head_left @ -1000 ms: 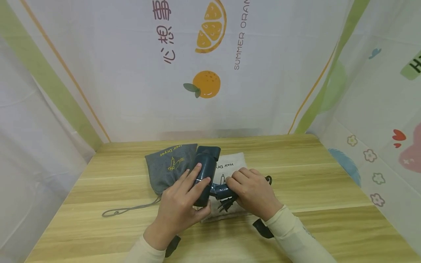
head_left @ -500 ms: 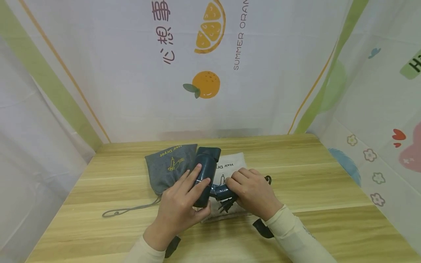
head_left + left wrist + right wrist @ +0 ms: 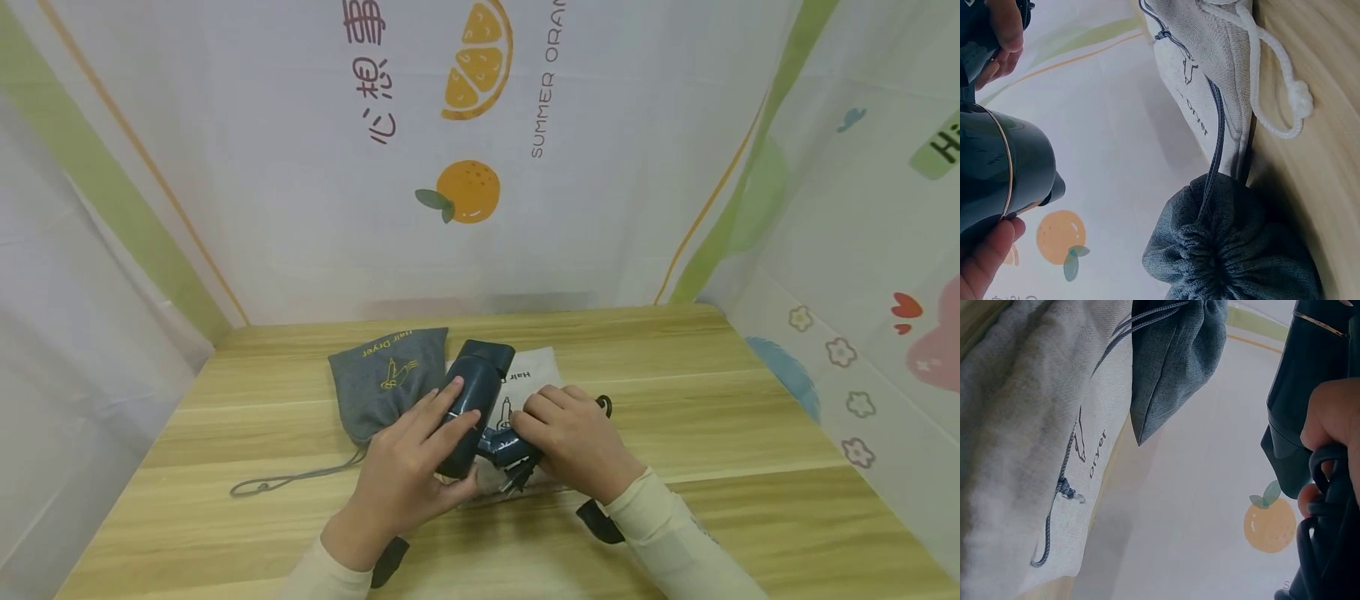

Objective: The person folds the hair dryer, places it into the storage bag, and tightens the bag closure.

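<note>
In the head view a dark blue hair dryer (image 3: pixel 474 396) is held over the middle of the table, its black nozzle (image 3: pixel 491 354) pointing away. My left hand (image 3: pixel 405 467) grips the barrel, thumb below and fingers spread along the top. My right hand (image 3: pixel 573 437) is curled round the hinged handle (image 3: pixel 506 446) together with the bundled black power cord (image 3: pixel 1316 544), seen up close in the right wrist view. The plug (image 3: pixel 517 479) pokes out under the right hand, and a cord loop (image 3: pixel 605 406) shows behind it. The handle's far end is hidden in the palm.
A grey drawstring pouch (image 3: pixel 390 379) printed "Hair Dryer" lies on the wooden table (image 3: pixel 247 383) at the left, its cord trailing left. Beneath the dryer lies a white cloth pouch (image 3: pixel 540 367) with similar print. A printed white curtain (image 3: pixel 315 208) stands behind the table.
The dryer has turned slightly, its nozzle end swinging right. The handle and plug have tipped a little lower toward me. Both hands keep their hold, and the pouches stay put.
</note>
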### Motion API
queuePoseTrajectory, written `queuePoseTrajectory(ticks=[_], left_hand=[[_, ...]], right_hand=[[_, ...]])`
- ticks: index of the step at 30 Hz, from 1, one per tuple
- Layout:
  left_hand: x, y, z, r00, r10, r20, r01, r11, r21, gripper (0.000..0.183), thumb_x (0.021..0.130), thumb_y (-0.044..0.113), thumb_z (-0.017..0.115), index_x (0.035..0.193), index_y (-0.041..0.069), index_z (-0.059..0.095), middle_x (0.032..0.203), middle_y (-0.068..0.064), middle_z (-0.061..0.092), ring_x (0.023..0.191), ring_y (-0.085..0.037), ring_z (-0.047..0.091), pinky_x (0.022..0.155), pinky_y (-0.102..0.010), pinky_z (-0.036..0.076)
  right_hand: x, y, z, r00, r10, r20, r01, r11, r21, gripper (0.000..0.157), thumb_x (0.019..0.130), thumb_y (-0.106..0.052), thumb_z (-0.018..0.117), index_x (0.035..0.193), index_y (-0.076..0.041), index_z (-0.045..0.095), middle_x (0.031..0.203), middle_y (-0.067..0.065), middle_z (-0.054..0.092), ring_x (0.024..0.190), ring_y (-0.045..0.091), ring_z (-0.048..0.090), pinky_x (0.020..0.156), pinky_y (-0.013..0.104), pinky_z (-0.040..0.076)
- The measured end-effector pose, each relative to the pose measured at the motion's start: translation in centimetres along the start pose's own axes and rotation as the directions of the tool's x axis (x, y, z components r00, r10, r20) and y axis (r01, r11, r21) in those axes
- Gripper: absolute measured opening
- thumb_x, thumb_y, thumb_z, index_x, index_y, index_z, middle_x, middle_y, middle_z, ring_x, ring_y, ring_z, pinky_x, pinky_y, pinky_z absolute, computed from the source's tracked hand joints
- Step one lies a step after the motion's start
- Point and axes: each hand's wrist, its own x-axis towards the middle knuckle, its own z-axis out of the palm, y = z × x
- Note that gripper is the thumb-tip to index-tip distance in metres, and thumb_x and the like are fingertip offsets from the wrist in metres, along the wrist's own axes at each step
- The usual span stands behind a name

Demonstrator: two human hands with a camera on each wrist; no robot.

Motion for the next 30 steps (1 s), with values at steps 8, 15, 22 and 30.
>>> queuePoseTrajectory(ticks=[8,15,22,30], left_hand=[[0.03,0.09,-0.17,1.000,0.000,0.007,0.000,1.000,-0.011,0.053,0.066,0.022,0.076,0.118,0.011,0.069,0.133,-0.018,0.060,0.102,-0.041,0.067,0.073,-0.051,0.059],[-0.04,0.12,-0.27,1.000,0.003,0.002,-0.003,1.000,-0.017,0.054,0.065,0.021,0.076,0.118,0.011,0.069,0.133,-0.018,0.060,0.103,-0.040,0.067,0.075,-0.052,0.059],[0.08,0.22,-0.26,1.000,0.019,-0.006,-0.019,0.999,-0.026,0.052,0.066,0.021,0.075,0.116,0.010,0.069,0.133,-0.018,0.061,0.104,-0.040,0.067,0.080,-0.052,0.058],[0.20,0.32,-0.57,1.000,0.028,-0.007,-0.029,0.999,-0.028,0.049,0.065,0.021,0.073,0.113,0.011,0.070,0.130,-0.018,0.062,0.102,-0.038,0.068,0.082,-0.052,0.057]], right_hand=[[0.13,-0.09,-0.21,1.000,0.000,0.018,0.000,1.000,-0.007,0.033,0.071,-0.013,0.086,0.095,-0.016,0.064,0.088,-0.003,0.061,0.083,0.017,0.060,0.064,0.031,0.048],[0.14,-0.15,-0.12,1.000,-0.005,0.011,0.005,1.000,-0.013,0.033,0.071,-0.013,0.087,0.095,-0.016,0.064,0.093,-0.003,0.062,0.086,0.017,0.060,0.067,0.032,0.049],[-0.05,-0.07,0.09,1.000,0.005,-0.009,-0.005,1.000,0.010,0.042,0.069,-0.012,0.087,0.104,-0.015,0.065,0.103,0.002,0.062,0.093,0.020,0.061,0.070,0.035,0.051],[0.03,-0.19,0.09,1.000,-0.009,-0.020,0.009,1.000,0.021,0.045,0.065,-0.013,0.089,0.102,-0.016,0.065,0.102,0.000,0.061,0.094,0.020,0.061,0.070,0.034,0.051]])
